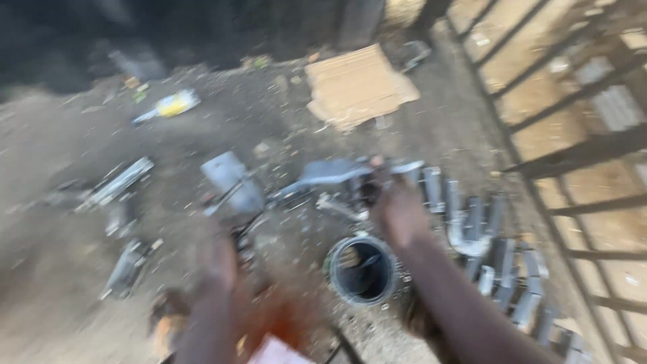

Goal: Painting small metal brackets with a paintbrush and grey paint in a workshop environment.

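Head view, heavily blurred: the right hand (399, 214) reaches out over the dirt ground (60, 256) and closes around one end of a grey metal part (330, 174), which lies just beyond the pipe (362, 269), a dark open ring standing on the ground. The fingers seem wrapped about the part's near end, though the blur hides how tight the grip is. The part looks like cast metal, so probably heavy, stiff and rough-edged rather than slippery; its thicker middle body, left of where the hand sits, looks the surest place to take hold. The left hand (222, 266) hangs to the left of the pipe, near a thin dark rod (232, 195); whether it is spread, closed or holding anything I cannot tell. Right of the pipe runs a row of grey metal pieces (502, 263), laid side by side along a barred gate (579, 155). Well beyond the pipe lies a flat cardboard sheet (357, 84), and far to its left a yellow bottle (172, 104) among more scattered metal scraps (118, 182).
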